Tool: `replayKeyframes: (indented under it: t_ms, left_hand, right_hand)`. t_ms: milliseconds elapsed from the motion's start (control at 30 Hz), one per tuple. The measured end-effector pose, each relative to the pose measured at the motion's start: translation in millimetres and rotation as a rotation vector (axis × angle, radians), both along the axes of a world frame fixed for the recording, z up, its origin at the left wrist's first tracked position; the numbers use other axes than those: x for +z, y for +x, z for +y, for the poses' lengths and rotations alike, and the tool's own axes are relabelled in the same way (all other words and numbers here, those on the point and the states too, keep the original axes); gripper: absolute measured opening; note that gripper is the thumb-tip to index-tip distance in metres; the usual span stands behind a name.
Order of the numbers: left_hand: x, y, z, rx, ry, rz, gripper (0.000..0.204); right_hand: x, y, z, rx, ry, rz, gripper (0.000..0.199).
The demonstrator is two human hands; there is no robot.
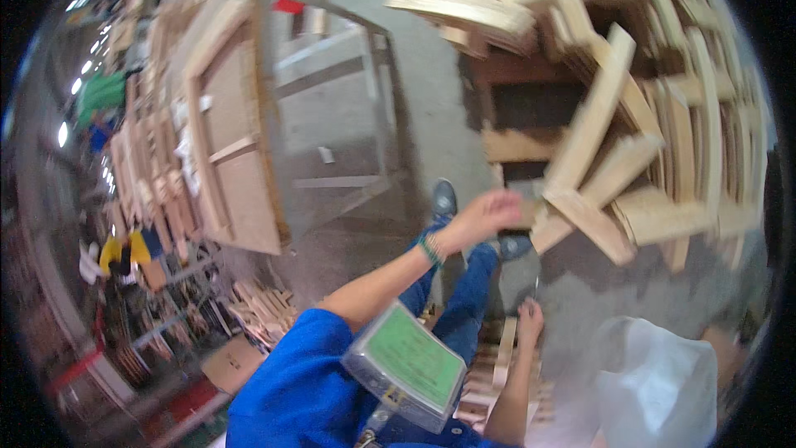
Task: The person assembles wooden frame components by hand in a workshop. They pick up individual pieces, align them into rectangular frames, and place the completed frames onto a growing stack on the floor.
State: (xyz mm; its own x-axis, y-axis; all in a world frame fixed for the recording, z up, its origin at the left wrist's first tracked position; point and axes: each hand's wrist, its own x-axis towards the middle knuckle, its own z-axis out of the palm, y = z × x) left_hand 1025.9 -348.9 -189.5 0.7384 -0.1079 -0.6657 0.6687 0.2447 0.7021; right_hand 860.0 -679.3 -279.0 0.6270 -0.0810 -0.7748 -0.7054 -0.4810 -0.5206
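My left hand (pixel 491 212) reaches forward with a green beaded band at the wrist. Its fingers curl round the corner of a pale angled wooden frame piece (pixel 590 129), which tilts out from a big stack of similar curved wooden parts (pixel 705 124). The picture is blurred there. My right hand (pixel 529 317) hangs lower, by my blue trouser leg, closed round a thin dark tool (pixel 537 286) that sticks up from the fist. Just under that hand lies a light wooden slat (pixel 503 354). A green badge in a clear holder (pixel 408 365) hangs from my chest.
Flat wooden panel frames (pixel 228 141) lean in a row at the left beside a grey metal stand (pixel 377 99). A white plastic bag (pixel 659 386) sits at the lower right. Short slats (pixel 261 307) and a cardboard box (pixel 232 362) lie on the concrete floor (pixel 431 83).
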Motion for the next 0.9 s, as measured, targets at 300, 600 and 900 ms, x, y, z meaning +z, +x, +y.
replayKeyframes:
  t_ms: [300, 600, 900]
  left_hand:
    - [181.4, -165.9, 296.7, 0.539, 1.345, -0.110, 0.034]
    - [138.3, -254.0, 430.9, 0.254, 1.390, 0.685, 0.057]
    - [228.1, -277.8, 403.6, 0.626, 1.013, 0.485, 0.055]
  right_hand:
    - [35.6, 13.0, 31.8, 0.105, -0.028, 0.214, 0.027]
    - [35.1, 11.9, 53.3, 0.107, -0.093, 0.009, 0.027]
    - [68.9, 30.0, 138.0, 0.220, -0.192, 0.043, 0.025]
